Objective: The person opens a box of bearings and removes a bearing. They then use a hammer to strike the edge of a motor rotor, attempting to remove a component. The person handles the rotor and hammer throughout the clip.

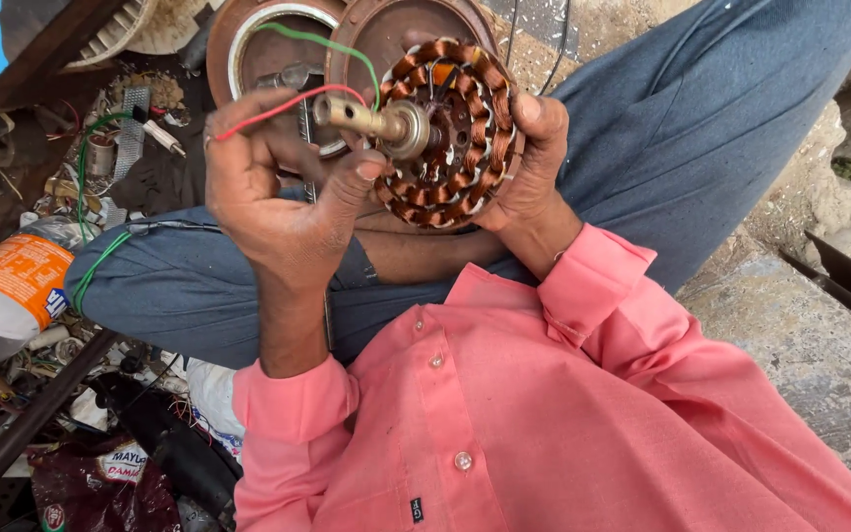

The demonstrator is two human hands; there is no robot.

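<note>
A round motor stator [450, 133] stands on edge above the person's blue-trousered knee [248, 276], its flat face turned toward the camera. Copper-brown wire coils ring its rim in a band of glossy bundles, with a dark metal core inside them. A short brass-coloured shaft [361, 116] juts from the stator's centre toward the left, through a grey metal collar. A red wire [278, 110] and a green wire [322, 44] arc out from the stator's upper left.
</note>
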